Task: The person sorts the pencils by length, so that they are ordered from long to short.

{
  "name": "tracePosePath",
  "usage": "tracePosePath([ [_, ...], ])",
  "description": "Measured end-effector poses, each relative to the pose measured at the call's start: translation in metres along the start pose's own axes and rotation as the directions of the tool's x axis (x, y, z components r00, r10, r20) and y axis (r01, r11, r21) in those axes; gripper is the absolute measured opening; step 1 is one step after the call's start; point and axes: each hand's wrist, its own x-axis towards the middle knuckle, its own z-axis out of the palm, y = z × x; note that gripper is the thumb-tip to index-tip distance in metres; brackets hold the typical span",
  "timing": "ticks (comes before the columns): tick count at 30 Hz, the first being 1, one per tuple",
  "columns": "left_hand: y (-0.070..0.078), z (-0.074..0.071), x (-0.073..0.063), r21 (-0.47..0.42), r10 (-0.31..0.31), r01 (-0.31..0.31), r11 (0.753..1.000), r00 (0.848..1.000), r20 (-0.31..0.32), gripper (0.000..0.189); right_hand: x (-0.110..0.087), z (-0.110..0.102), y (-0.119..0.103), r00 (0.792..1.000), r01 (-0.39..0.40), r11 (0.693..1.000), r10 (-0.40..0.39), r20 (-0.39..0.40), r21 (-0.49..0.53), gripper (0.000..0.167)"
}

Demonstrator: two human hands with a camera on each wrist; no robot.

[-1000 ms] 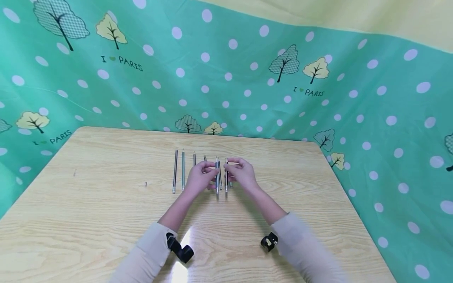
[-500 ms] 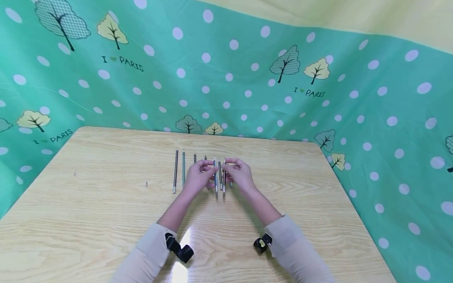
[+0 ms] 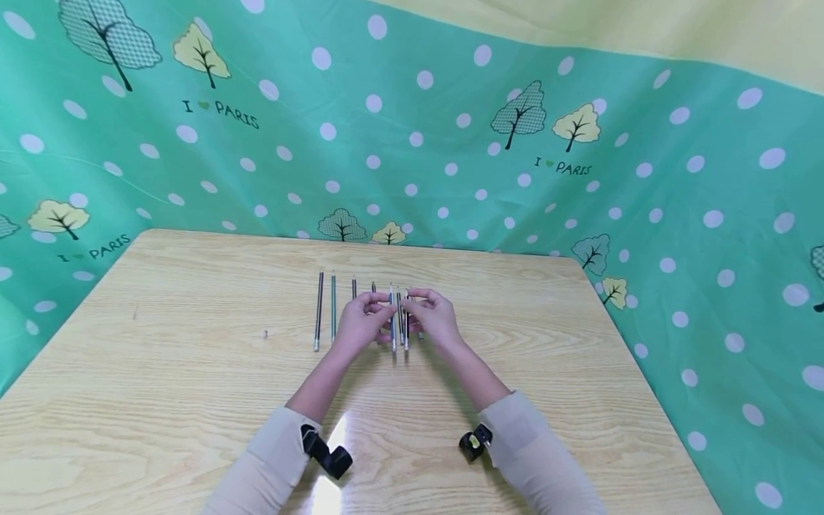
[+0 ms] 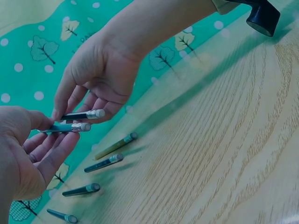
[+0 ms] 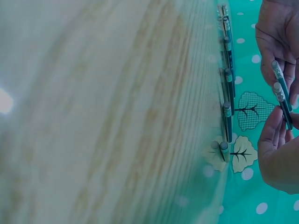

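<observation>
In the head view my left hand (image 3: pixel 360 325) pinches a blue-teal pencil (image 3: pixel 393 339) between thumb and fingers, point away from me. My right hand (image 3: pixel 438 320) pinches a dark pencil (image 3: pixel 407 337) the same way. Both pencils are raised over the table, nearly parallel and close together. The left wrist view shows their pale eraser ends side by side, the teal pencil (image 4: pixel 70 127) just below the dark pencil (image 4: pixel 84 115). Beneath the hands lie more pencils, among them a dark pencil (image 3: pixel 400 318) seen between the two held ones and another pencil (image 3: pixel 420 335) mostly hidden by my right hand.
Left of my hands, a dark pencil (image 3: pixel 318 315), a teal pencil (image 3: pixel 333 307) and two more dark pencils, partly covered, lie in a row on the wooden table (image 3: pixel 193 400). A tiny grey bit (image 3: pixel 265 334) lies farther left. A green dotted cloth (image 3: pixel 412 157) hangs behind.
My right hand has moved slightly left with the dark pencil, narrowing the gap to the pencil in my left hand. The left pencil has turned a little; the left hand stays nearly still.
</observation>
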Motion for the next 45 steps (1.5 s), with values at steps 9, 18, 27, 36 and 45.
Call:
tracePosePath([
  [9, 0.000, 0.002, -0.002, 0.008, -0.011, 0.011, 1.000, 1.000, 0.004, 0.035, 0.000, 0.000, -0.002, 1.000, -0.004, 1.000, 0.004, 0.014, -0.013, 0.032],
  [18, 0.000, 0.003, -0.001, 0.016, -0.017, 0.017, 1.000, 1.000, -0.002, 0.036, -0.001, -0.005, -0.005, 1.000, -0.012, 1.000, 0.012, 0.004, -0.027, 0.037],
  [27, -0.001, 0.009, 0.003, 0.011, 0.013, -0.013, 1.000, 1.000, 0.009, 0.034, 0.001, -0.013, -0.006, 1.000, 0.004, 1.000, -0.004, -0.004, 0.005, 0.037],
  [36, -0.001, 0.017, 0.008, 0.014, 0.024, -0.024, 1.000, 1.000, 0.014, 0.034, 0.001, -0.022, -0.010, 1.000, 0.016, 1.000, -0.016, -0.015, 0.000, 0.037],
  [45, -0.002, 0.026, 0.011, 0.005, 0.018, -0.018, 1.000, 1.000, 0.020, 0.035, 0.004, -0.029, -0.008, 0.999, 0.015, 1.000, -0.015, -0.045, 0.006, 0.036],
])
